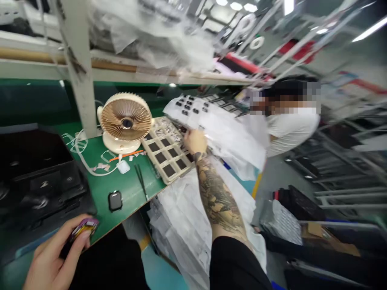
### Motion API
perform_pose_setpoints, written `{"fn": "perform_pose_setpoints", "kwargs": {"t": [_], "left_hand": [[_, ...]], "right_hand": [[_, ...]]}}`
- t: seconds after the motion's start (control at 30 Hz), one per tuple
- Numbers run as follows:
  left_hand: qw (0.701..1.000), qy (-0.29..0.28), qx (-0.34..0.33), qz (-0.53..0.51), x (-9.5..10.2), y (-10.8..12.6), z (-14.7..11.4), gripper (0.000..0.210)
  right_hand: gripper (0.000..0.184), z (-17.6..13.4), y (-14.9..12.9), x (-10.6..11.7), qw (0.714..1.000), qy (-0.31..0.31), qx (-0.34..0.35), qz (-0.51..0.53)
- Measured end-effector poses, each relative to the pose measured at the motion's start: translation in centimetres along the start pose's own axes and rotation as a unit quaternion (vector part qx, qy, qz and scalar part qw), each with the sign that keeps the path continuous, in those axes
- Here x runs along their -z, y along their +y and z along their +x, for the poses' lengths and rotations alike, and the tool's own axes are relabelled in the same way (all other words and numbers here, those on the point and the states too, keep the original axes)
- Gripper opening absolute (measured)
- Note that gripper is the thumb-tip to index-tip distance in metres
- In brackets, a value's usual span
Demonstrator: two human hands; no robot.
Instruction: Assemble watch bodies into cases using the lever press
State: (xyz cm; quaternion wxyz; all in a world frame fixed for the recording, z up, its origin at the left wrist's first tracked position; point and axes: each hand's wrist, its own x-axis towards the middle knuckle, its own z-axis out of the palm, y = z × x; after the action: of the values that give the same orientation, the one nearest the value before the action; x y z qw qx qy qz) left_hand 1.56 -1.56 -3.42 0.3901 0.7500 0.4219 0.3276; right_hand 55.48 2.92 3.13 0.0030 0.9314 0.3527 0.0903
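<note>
My left hand [57, 253] is at the lower left, with thumb and fingers closed on a small purple-rimmed device [86, 226] that has yellow and metallic parts inside. My right hand [196, 141] reaches out over the far right side of a cream compartment tray [165, 174]. Its fingers point down and are blurred and hidden, so I cannot see whether they hold anything. Dark square pieces fill the tray's near compartments, and small shiny parts lie in the far ones. A dark square watch [115, 201] lies on the green mat [130, 205] between my hands.
A cream fan [125, 121] stands behind the tray. Black tweezers [141, 181], an orange stick [127, 156] and a white cable [87, 165] lie nearby. At the left sits a black machine [42, 181]. White sheeting [223, 125] carries small black parts; a person [293, 125] is at the right.
</note>
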Motion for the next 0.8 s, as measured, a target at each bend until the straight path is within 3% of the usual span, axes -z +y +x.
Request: {"fn": "perform_pose_setpoints", "kwargs": {"t": [0.13,0.37,0.57,0.8], "left_hand": [[0.999,-0.033,0.008,-0.009,0.9,1.7,1.1,0.015],[0.999,-0.047,0.009,-0.012,1.1,2.2,1.0,0.009],[0.999,-0.045,-0.004,-0.007,0.7,0.7,0.0,0.018],[0.997,-0.040,-0.067,0.005,0.8,-0.8,-0.1,0.025]], "right_hand": [[0.051,0.2,-1.2,-0.8,1.000,-0.014,-0.016,-0.006],[0.044,1.1,-1.7,-2.4,0.994,-0.064,0.088,-0.011],[0.039,1.3,-0.7,-1.4,0.993,-0.025,0.105,-0.046],[0.043,-1.7,0.2,-0.9,0.989,0.025,0.145,-0.010]]}}
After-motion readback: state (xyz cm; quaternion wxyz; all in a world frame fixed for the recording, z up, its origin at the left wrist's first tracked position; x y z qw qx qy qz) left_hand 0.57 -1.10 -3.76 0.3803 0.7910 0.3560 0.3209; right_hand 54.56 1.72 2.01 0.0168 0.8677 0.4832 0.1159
